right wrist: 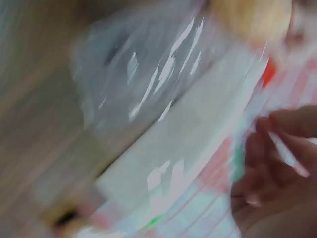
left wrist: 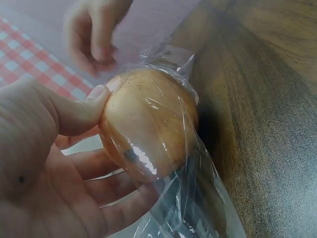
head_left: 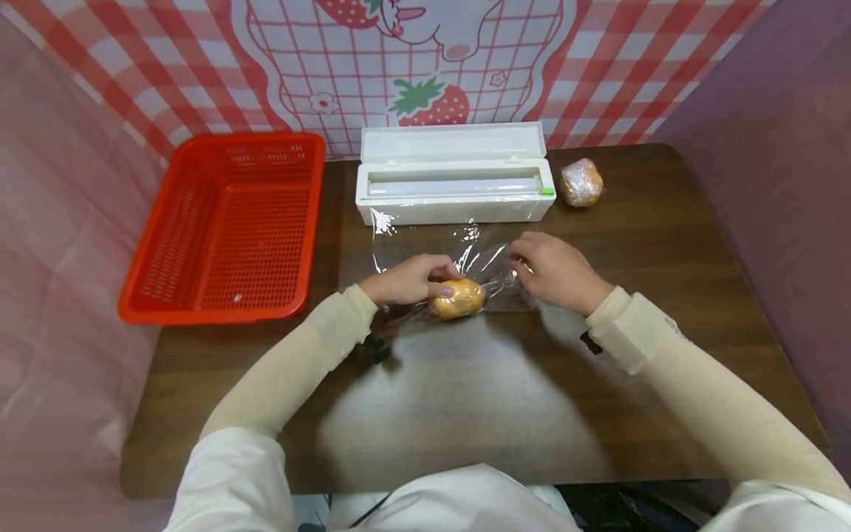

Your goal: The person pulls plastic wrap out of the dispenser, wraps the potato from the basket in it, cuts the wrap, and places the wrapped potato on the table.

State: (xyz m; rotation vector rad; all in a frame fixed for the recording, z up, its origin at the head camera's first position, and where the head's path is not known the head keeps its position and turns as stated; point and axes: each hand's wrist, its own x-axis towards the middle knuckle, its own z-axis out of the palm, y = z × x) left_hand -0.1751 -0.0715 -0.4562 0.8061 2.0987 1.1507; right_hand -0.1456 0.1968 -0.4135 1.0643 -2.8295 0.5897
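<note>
A smooth, golden-brown, bun-like item (left wrist: 148, 124), loosely covered in clear cling film (left wrist: 185, 198), lies in my left hand (head_left: 415, 281). In the left wrist view the thumb presses its near side and the fingers curl beneath it. Film also stretches from the item back toward the long white cling film box (head_left: 459, 212). My right hand (head_left: 555, 270) hovers to the right of the item, beside the film, its fingers loosely bent. The blurred right wrist view shows nothing gripped between that hand's thumb and fingers.
The white box's lid (head_left: 452, 144) stands raised, with a film roll (head_left: 459, 185) inside and a green piece at its right end. A red plastic basket (head_left: 259, 244) sits at left. Another film-wrapped item (head_left: 581, 183) rests right of the box on the brown table (head_left: 665, 258).
</note>
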